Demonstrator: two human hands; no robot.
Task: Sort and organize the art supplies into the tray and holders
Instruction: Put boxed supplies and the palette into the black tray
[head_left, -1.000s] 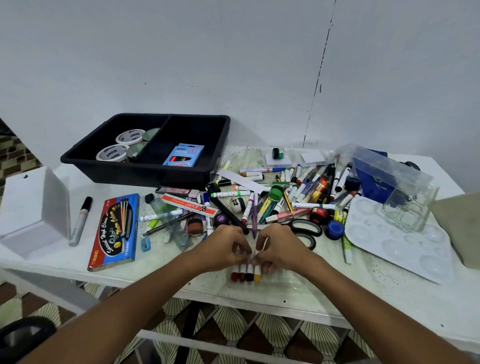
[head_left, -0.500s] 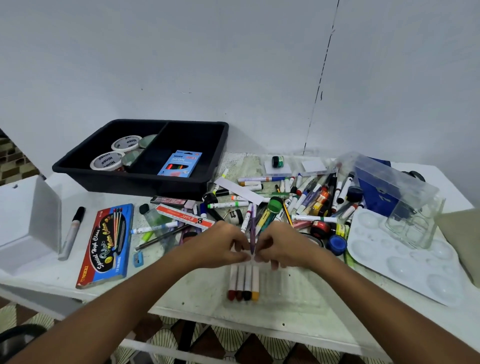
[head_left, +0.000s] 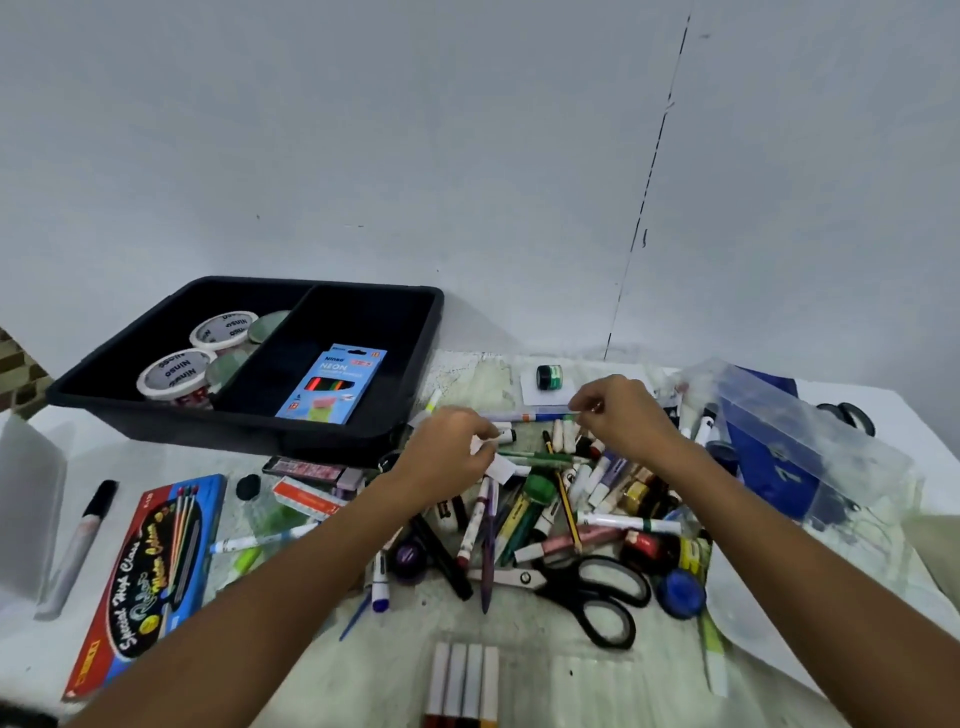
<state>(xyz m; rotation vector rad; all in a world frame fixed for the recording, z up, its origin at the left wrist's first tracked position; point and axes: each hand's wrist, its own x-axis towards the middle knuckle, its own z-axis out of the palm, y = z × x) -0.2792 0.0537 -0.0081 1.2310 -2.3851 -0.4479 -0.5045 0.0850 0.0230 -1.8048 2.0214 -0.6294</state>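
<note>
At six o'clock, nearest the viewer, four markers (head_left: 464, 686) lie side by side in a clear sleeve (head_left: 587, 686), which has free slots on its right. The step in hand looks like filling that sleeve, so each new pick should be a marker of the same slim white kind.

Just beyond lie the scissors (head_left: 582, 587) and a blue cap (head_left: 680, 593) at four o'clock. The pile (head_left: 545, 499) of pens sits at the centre, crossed and overlapping.

The left hand (head_left: 447, 457) reaches into the pile at eleven o'clock, fingers curled down onto a small white-barrelled piece; whether it truly grips it I cannot tell. The right hand (head_left: 623, 415) is at one o'clock, thumb and forefinger pinched on the end of a long pen (head_left: 524, 417) lying crosswise.

To do this well, I judge it best to lift one pen at a time, straight up, so crossed neighbours do not drag or roll off the table (head_left: 831, 649). Work from the top layer down, and keep clear of the scissor blades.

Farther off, at ten o'clock, the tray (head_left: 415, 364) holds tape rolls (head_left: 176, 371) in its left bay and a blue box (head_left: 332, 382) in its right. A small jar (head_left: 549, 375) stands at twelve o'clock.
</note>
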